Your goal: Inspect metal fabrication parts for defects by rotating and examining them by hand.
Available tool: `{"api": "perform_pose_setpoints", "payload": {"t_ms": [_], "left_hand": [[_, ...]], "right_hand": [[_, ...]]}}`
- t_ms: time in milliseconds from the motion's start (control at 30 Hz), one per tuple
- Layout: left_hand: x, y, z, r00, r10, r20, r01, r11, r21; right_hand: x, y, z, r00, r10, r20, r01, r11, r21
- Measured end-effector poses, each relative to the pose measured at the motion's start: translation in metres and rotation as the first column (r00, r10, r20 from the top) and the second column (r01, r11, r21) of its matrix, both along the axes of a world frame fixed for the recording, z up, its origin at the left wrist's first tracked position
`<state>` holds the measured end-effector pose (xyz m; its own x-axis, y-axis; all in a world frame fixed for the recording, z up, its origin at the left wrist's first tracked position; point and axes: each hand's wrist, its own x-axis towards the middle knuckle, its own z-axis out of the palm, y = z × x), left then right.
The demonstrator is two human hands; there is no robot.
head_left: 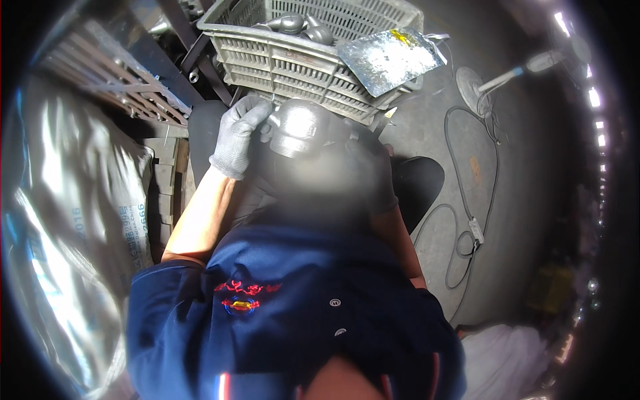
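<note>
A rounded, silver-grey metal casting (300, 127) with a ridged, collar-like lower end is held up above my lap. My left hand (239, 133), in a grey knit glove, grips its left side, the thumb and fingers closed at a small stub there. To the right of the casting is my right hand (369, 160), gloved and in deep shadow. A hazy bright patch blurs that area, so its fingers and its hold cannot be made out.
A grey plastic crate (267, 63) ahead holds several metal castings (290, 23). A shiny sheet (393, 63) hangs over its right corner. White sacks (80, 220) stand at left beside a metal rack (127, 73). A stand (473, 90) and cable (450, 173) lie right.
</note>
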<state>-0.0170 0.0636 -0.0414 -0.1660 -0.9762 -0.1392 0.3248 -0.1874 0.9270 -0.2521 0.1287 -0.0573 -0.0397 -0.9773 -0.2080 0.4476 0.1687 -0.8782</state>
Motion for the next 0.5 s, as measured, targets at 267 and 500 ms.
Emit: {"api": "perform_pose_setpoints", "payload": {"t_ms": [267, 500], "left_hand": [[-0.005, 0.010, 0.018, 0.998, -0.028, 0.057, 0.033, 0.997, -0.071], [0.000, 0.038, 0.005, 0.932, -0.078, -0.353, 0.131, 0.983, 0.128]], "right_hand": [[-0.006, -0.004, -0.014, 0.910, -0.025, 0.413, -0.045, 0.986, 0.159], [-0.013, -0.018, -0.032, 0.719, 0.236, 0.654, -0.197, 0.971, -0.133]]}}
